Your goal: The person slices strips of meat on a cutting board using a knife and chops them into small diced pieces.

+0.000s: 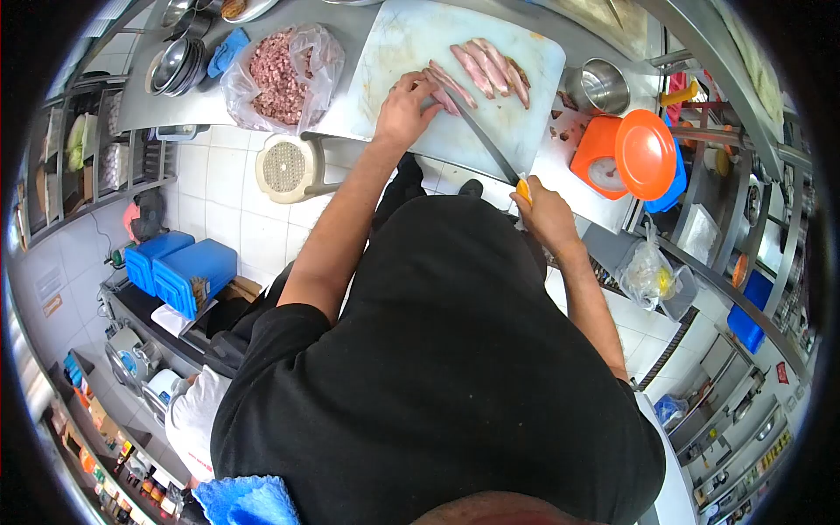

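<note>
Knife [486, 143], yellow handle [523, 189] gripped in closed right hand [549, 217], left hand [404, 112] on narrow meat pieces [450, 86], fingers bent, broader strips [495, 70] nearby, white board [389, 48] beneath.

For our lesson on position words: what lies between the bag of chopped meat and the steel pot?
In the head view, the cutting board lies between them, bearing meat strips, with the left hand and knife over it.

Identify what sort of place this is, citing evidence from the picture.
Probably a restaurant or other working kitchen: strips of meat on a cutting board, a bag of chopped meat beside it, and an orange scale.
</note>
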A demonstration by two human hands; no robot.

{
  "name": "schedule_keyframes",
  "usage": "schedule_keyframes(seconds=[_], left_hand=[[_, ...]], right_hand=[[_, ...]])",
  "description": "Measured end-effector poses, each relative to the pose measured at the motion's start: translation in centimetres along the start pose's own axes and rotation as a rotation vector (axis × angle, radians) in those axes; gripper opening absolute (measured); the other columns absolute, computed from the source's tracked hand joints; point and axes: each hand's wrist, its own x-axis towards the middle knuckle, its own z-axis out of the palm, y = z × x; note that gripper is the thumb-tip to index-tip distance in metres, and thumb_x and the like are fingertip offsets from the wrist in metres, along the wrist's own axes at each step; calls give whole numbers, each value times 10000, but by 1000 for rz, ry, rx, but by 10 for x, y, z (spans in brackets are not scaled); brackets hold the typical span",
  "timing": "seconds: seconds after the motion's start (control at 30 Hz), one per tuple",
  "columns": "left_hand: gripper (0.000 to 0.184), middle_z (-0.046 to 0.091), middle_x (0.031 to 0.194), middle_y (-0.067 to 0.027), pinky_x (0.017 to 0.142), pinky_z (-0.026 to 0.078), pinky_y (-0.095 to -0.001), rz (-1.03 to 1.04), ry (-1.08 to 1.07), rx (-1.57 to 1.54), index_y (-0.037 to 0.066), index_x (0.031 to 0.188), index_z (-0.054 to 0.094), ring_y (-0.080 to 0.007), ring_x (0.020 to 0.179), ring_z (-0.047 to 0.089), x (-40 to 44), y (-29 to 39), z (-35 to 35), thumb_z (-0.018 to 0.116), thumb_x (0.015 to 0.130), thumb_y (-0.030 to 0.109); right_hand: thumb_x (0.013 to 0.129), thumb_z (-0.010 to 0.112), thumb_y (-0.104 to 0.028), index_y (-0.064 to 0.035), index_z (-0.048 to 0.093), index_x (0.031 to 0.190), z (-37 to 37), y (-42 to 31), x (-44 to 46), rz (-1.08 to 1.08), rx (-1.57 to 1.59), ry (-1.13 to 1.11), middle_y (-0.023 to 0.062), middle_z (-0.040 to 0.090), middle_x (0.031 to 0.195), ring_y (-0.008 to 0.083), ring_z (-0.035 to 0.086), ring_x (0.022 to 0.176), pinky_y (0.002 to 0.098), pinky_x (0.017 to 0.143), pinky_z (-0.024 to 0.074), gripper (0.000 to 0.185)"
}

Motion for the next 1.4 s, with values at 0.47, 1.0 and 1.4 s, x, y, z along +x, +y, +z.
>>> schedule_keyframes(seconds=[0.47,1.0,1.4], left_hand=[[205,725,1052,-124,890,565,-439,-139,108,-12,85,1078,732,-315,1012,707,12,-8,8,768,901,181],[201,746,994,-109,851,574,-423,-219,144,15,69,1022,754,-295,945,720,17,-11,18,810,854,163],[199,746,1001,-124,870,568,-452,-233,134,-11,71,1024,754,-339,966,709,20,-7,12,794,855,167]], right_hand=[[1034,615,-393,0,563,1131,-10,-25,21,-19,-49,64,237,726,798,452,720,749,558,685,565,407],[1021,640,-297,-21,552,1110,-34,-39,30,-60,-234,46,183,737,777,377,746,724,490,651,584,303],[1033,627,-304,-14,532,1131,-61,-37,44,-119,-339,-8,183,730,758,371,743,702,487,615,579,321]])
